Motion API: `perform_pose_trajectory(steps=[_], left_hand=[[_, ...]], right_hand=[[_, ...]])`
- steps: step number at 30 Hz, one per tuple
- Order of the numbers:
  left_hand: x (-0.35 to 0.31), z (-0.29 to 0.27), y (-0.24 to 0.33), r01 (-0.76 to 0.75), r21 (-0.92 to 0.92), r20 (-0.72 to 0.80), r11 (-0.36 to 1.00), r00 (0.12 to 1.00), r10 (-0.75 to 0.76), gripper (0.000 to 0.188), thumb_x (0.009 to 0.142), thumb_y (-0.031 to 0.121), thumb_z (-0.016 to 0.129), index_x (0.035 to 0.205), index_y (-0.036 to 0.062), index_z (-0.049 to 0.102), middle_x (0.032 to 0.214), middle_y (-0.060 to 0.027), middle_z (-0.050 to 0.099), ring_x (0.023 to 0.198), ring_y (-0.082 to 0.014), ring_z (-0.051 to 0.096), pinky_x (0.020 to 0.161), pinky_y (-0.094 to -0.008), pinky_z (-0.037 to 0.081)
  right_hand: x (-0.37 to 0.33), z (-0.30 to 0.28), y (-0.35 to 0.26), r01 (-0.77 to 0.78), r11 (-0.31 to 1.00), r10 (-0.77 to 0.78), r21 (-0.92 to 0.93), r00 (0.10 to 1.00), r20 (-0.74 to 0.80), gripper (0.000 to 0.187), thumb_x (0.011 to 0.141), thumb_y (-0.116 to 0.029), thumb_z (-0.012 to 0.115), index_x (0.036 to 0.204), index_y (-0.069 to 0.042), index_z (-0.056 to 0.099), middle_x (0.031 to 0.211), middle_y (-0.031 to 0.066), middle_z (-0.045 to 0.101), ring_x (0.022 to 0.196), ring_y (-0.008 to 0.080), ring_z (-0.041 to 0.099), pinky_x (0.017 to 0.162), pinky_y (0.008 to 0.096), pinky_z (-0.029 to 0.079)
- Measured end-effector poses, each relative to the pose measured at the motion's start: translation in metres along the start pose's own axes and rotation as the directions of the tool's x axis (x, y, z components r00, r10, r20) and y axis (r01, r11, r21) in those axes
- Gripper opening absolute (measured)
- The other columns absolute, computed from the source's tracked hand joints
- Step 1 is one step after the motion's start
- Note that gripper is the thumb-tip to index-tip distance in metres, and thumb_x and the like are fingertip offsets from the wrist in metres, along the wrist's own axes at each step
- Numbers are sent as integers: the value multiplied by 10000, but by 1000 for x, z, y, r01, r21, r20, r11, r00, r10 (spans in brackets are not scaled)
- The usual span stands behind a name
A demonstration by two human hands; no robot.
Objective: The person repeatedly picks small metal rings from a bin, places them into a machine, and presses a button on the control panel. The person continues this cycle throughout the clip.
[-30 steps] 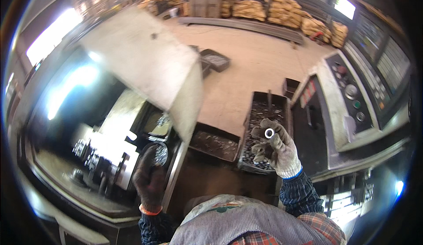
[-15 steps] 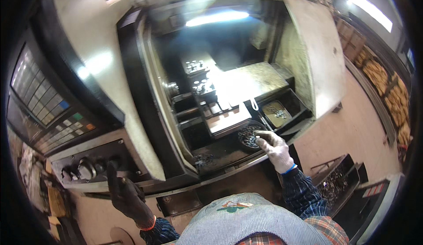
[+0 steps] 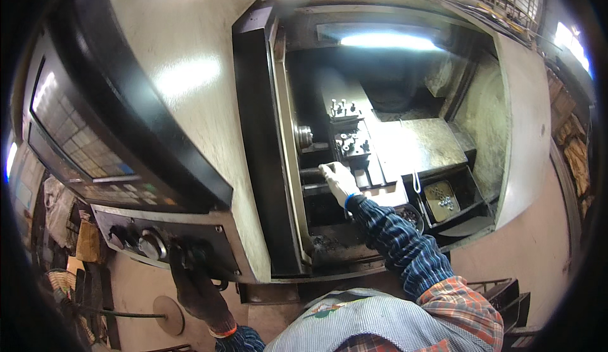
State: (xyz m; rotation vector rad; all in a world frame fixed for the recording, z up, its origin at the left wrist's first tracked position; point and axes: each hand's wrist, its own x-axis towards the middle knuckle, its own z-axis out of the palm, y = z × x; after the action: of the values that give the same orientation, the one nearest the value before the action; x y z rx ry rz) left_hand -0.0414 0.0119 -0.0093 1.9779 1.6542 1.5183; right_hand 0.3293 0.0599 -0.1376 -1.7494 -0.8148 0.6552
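Observation:
My right hand [image 3: 340, 180], in a white glove, reaches into the open lathe, below and right of the round metal chuck [image 3: 305, 137]. Its fingers are pinched together; what they hold, if anything, is too small to make out. Beside it stands the tool block [image 3: 352, 145] with several cutting tools and bolts. My left hand [image 3: 197, 294], in a dark glove, is at the black control panel [image 3: 218, 241], fingers stretched up beside the silver round knob [image 3: 152, 244]. The fingertips blend into the dark panel, so contact is unclear.
A round tray of small metal rings [image 3: 410, 215] is partly hidden behind my right forearm. Right of it, a square tray [image 3: 437, 194] holds small metal parts. A white-handled tool [image 3: 416, 182] stands close by. The machine's sliding door [image 3: 263, 143] edges the opening on the left.
My right hand has moved from the tray of rings up and left, into the lathe near the chuck. My left hand stays at the panel. The view has shifted, putting the machine further right.

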Motion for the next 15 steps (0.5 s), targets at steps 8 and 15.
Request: perform_pose_trajectory(steps=[8,15], left_hand=[[-7,8,-5,-45,-132,-82,990,996,35,466,983,141,460,1402,-63,468,1369,-235,534,1177,-332,588,944,-400,520],[2,3,24,-150,179,-34,972,987,159,480,966,178,550,1371,-73,500,1332,-233,568,1141,-326,610,942,-369,516]], right_hand=[[134,35,1,374,875,-451,-307,861,-237,357,954,-365,620,1227,-136,595,1481,229,412,1278,401,499,1046,436,437],[148,56,17,42,950,100,308,896,-432,327,985,-279,602,1210,-42,609,1173,124,656,1087,206,602,968,330,459]])
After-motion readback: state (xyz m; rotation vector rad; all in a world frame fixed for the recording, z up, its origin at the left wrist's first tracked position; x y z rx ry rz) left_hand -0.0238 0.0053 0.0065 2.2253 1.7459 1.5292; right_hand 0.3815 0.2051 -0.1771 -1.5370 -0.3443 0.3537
